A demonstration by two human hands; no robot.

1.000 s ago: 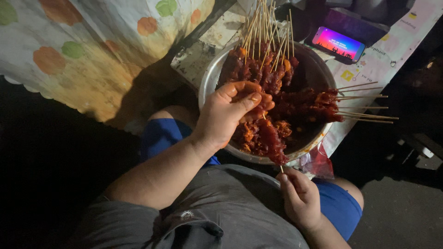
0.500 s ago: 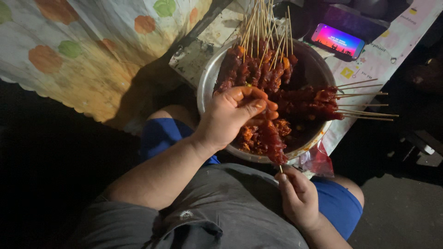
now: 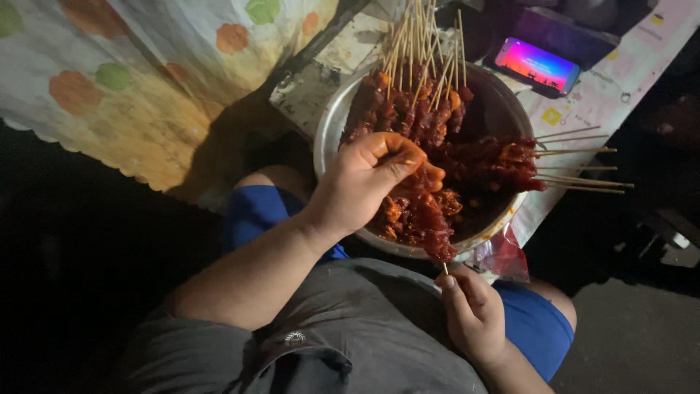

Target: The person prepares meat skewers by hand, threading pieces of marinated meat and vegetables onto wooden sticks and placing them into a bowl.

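single head view looks steeply down, close over the lap and bowl (image 3: 329, 135)

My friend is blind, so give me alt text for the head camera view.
A seated person's left hand presses marinated meat onto a skewer whose stick end the right hand pinches, over a metal bowl of finished skewers. A lit phone lies beyond.

This looks like a makeshift food-preparation spot at home or at a street stall, dimly lit. A metal basin (image 3: 332, 128) of marinated meat skewers (image 3: 437, 117) sits at upper centre, a polka-dot cloth (image 3: 146, 80) covers the upper left, a lit phone (image 3: 537, 66) lies at upper right, and bare concrete floor (image 3: 634, 335) shows at lower right.
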